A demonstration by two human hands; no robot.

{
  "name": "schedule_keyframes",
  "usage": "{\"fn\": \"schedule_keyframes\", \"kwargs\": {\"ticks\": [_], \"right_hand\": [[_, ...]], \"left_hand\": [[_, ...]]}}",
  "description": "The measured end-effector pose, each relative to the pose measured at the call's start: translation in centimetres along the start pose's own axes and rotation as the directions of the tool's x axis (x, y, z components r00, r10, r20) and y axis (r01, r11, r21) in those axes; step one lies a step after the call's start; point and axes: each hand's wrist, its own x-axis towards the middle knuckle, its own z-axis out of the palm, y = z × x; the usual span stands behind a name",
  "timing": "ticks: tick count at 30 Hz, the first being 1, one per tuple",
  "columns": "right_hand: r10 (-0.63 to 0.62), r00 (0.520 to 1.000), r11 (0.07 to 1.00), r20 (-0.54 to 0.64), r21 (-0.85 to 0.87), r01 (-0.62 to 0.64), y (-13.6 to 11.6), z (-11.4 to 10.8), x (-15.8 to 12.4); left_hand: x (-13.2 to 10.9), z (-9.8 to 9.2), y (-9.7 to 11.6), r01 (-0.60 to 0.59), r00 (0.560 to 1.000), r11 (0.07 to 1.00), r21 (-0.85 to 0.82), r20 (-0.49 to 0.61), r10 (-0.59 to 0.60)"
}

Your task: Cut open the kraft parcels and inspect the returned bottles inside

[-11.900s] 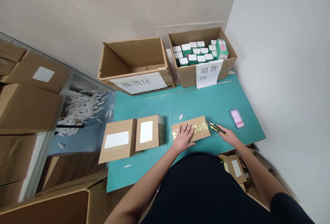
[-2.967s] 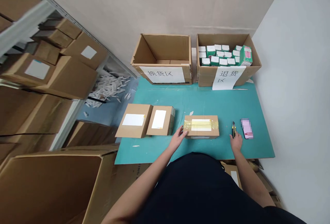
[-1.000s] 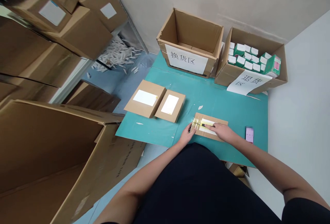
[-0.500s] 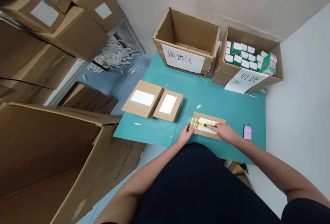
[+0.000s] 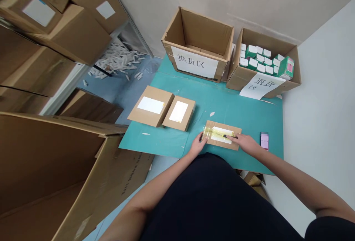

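Observation:
A small cardboard box (image 5: 234, 132) lies near the table's front edge, with a white label and a strip of shiny, yellowish clear tape (image 5: 215, 131) along its middle. My left hand (image 5: 198, 143) grips the box's left end, fingers at its side; a small dark spot shows by the fingers and I cannot make it out. Over the box's right half, my right hand (image 5: 246, 143) is closed on a dark box cutter (image 5: 229, 136). The cutter points left and its tip lies along the taped seam.
Two labelled cardboard boxes (image 5: 179, 111) sit left on the green table (image 5: 222, 104). Behind stand an open carton (image 5: 168, 48) and a carton (image 5: 233, 80) of green-and-white boxes. A phone (image 5: 264, 141) lies right. Stacked boxes and a large open carton (image 5: 122, 170) are at left.
The box cutter in my right hand has moved right along the taped seam. My left hand keeps its place on the box's left end. The whole view has shifted slightly.

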Motion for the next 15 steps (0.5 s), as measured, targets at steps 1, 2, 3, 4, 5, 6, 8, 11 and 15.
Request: {"fn": "schedule_keyframes", "kwargs": {"ticks": [1,2,3,4,5,6,8,11,15], "right_hand": [[0.004,1.0,1.0,0.014,-0.023,-0.004,0.1,0.1,-0.2],[0.009,1.0,1.0,0.019,-0.029,-0.009,0.2,0.1,-0.5],[0.016,1.0,0.999,0.021,-0.029,-0.015,0.3,0.2,-0.7],[0.022,0.999,0.999,0.024,-0.026,-0.021,0.4,0.2,-1.0],[0.029,0.999,0.999,0.027,-0.023,-0.028,0.4,0.2,-1.3],[0.038,0.999,0.999,0.032,-0.024,-0.037,0.5,0.2,-1.6],[0.056,0.997,0.998,0.049,-0.034,-0.054,0.5,0.3,-2.2],[0.085,0.995,0.996,0.045,-0.008,-0.084,0.7,0.5,-3.0],[0.085,0.996,0.994,0.005,0.062,-0.085,1.1,0.7,-3.9]], "left_hand": [[0.0,0.0,0.0,0.004,1.0,1.0,0.001,0.0,-0.004],[0.0,-0.1,0.0,0.008,1.0,1.0,0.003,0.003,-0.008],[0.0,-0.1,0.0,0.011,1.0,1.0,0.002,0.008,-0.011],[0.0,-0.1,0.0,0.012,1.0,1.0,-0.001,0.015,-0.012],[0.0,-0.1,0.0,0.012,1.0,1.0,-0.004,0.021,-0.012],[0.0,-0.2,0.0,0.011,1.0,1.0,-0.004,0.025,-0.011],[0.0,-0.2,-0.1,0.013,1.0,1.0,0.006,0.026,-0.014],[0.0,-0.1,-0.2,0.035,0.999,0.999,0.029,0.02,-0.035],[-0.1,0.2,-0.4,0.039,0.999,0.999,0.029,0.024,-0.04]]}}
